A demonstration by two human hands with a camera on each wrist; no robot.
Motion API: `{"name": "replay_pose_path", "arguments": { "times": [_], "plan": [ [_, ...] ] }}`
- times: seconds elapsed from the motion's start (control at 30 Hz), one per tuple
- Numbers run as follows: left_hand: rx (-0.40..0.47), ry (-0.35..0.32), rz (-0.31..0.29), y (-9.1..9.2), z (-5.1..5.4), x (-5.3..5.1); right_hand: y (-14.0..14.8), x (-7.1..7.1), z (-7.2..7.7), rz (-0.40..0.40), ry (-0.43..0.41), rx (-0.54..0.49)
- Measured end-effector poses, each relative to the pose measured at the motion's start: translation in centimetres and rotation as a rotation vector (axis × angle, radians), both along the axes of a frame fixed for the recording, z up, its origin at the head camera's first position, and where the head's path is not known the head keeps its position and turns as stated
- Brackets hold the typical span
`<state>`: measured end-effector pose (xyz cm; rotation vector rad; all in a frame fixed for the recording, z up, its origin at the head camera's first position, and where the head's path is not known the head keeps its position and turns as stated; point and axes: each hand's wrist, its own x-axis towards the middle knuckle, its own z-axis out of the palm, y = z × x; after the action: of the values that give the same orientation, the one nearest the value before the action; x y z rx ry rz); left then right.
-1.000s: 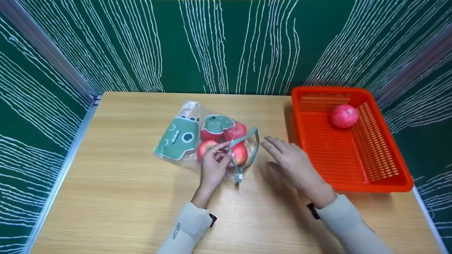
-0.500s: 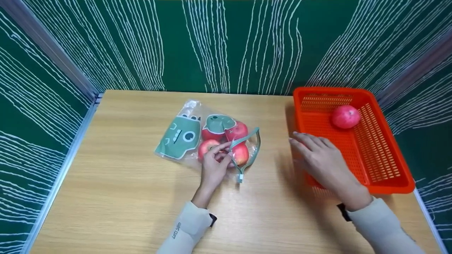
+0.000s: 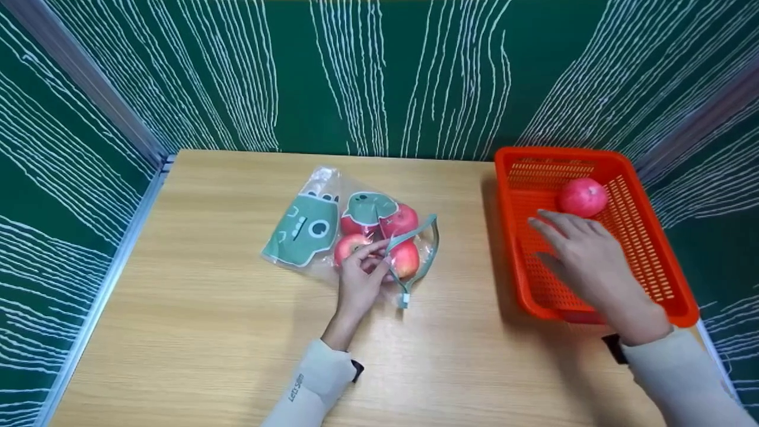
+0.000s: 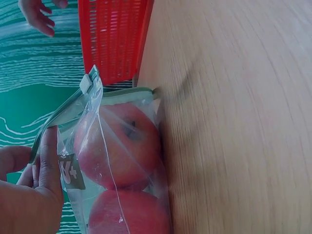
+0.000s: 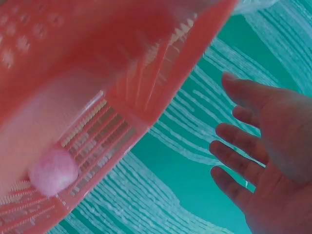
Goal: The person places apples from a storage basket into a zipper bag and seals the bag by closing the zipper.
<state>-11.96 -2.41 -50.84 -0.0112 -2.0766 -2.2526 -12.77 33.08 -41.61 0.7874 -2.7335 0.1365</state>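
A clear zip bag (image 3: 299,231) with a green cartoon print lies mid-table, its mouth facing right. Several red apples (image 3: 405,259) are inside it. My left hand (image 3: 360,279) pinches the bag's green zip edge between thumb and fingers, holding the mouth apart; the left wrist view shows the white slider (image 4: 86,84) on that edge. My right hand (image 3: 587,267) hovers above the orange-red plastic basket (image 3: 509,255), fingers extended and holding nothing. One pinkish-red round fruit (image 3: 583,197) sits at the basket's far end, just beyond my right fingertips.
The wooden table (image 3: 195,284) stretches left and in front of the bag. Green panels (image 3: 332,77) with white streaks enclose its back and sides. The basket's raised rim stands at the table's right side, a gap of bare wood between it and the bag.
My right hand has moved rightward from beside the bag's mouth to above the basket. The left hand keeps its hold on the bag edge. The view has shifted slightly.
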Motion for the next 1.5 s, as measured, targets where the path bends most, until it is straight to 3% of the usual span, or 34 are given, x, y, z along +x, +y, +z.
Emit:
{"name": "replay_pose_path", "arguments": {
  "times": [0.27,0.6,0.83,1.1,1.5],
  "plan": [
    [-0.023,-0.053,-0.012,-0.2,0.0,0.2,3.0,-1.5,0.7,-0.111,-0.102,0.021],
    [-0.037,-0.053,-0.017,0.0,0.0,0.4,6.4,-3.8,0.6,-0.241,-0.223,0.07],
    [-0.029,-0.024,-0.019,0.0,-0.1,0.4,8.0,-5.6,0.3,-0.278,-0.272,0.038],
    [-0.029,-0.055,-0.001,-0.1,0.0,0.4,9.3,-7.6,0.1,-0.303,-0.34,-0.025],
    [-0.051,-0.044,-0.011,-0.1,0.1,0.5,10.3,-9.1,-1.0,-0.314,-0.405,-0.054]
  ]
}}
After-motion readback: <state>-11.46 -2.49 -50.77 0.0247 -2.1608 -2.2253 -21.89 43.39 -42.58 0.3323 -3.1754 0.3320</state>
